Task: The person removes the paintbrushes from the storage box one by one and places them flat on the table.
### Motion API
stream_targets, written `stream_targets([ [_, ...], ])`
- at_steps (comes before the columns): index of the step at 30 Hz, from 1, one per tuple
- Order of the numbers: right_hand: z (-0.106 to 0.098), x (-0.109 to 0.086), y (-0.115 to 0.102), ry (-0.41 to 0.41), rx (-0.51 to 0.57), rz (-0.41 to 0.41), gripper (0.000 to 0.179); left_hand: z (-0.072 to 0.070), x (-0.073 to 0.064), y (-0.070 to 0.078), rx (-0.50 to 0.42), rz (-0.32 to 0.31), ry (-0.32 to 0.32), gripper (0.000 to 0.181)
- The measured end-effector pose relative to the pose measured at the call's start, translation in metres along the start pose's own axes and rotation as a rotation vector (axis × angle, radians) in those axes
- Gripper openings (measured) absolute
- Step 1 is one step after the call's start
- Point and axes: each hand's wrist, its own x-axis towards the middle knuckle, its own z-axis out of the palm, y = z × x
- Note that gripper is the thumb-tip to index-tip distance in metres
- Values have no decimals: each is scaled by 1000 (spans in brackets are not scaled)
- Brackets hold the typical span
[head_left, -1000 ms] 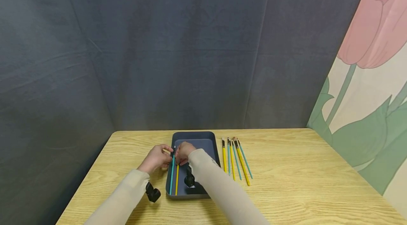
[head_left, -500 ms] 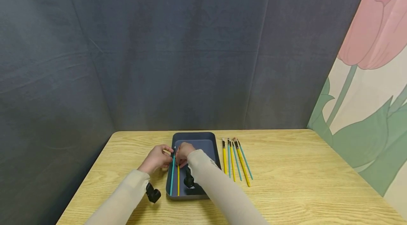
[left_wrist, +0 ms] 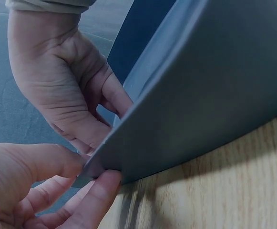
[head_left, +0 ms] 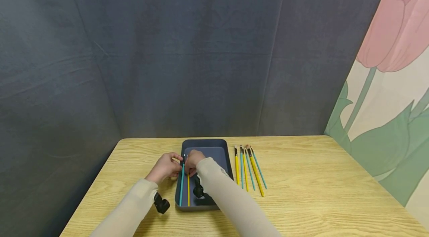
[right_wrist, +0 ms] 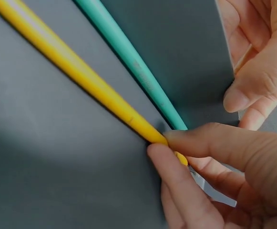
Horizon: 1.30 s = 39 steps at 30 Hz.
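A dark grey tray (head_left: 214, 151) lies on the table, a teal paintbrush (head_left: 181, 188) lengthwise along its left wall. Beside that brush, a little to its right, runs a yellow paintbrush (head_left: 188, 190). My right hand (head_left: 195, 160) pinches the yellow one between thumb and fingers near its far end, low over the tray floor, as the right wrist view shows. My left hand (head_left: 165, 167) grips the tray's left wall, thumb at the rim and fingers against the outer side in the left wrist view. The yellow brush's far end is partly hidden by my right fingers.
Several more paintbrushes, yellow ones (head_left: 237, 166) and teal ones (head_left: 259, 168), lie side by side on the wooden table (head_left: 318, 185) right of the tray. A dark curtain (head_left: 201, 62) hangs behind the table's far edge.
The yellow paintbrush's near end has swung slightly right, away from the teal one. My right hand has barely shifted, and my left hand keeps its place on the tray wall.
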Motion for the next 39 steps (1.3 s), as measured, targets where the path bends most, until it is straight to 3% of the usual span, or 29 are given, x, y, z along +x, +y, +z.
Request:
stream_targets([
  [13, 3, 5, 6, -23, 37, -31, 28, 0, -1, -1, 0, 2, 2, 37],
  [23, -6, 0, 4, -55, 120, 2, 17, -1, 1, -1, 17, -15, 7, 36],
  [39, -45, -8, 10, -97, 293, -91, 27, -1, 5, -3, 24, -37, 18, 34],
])
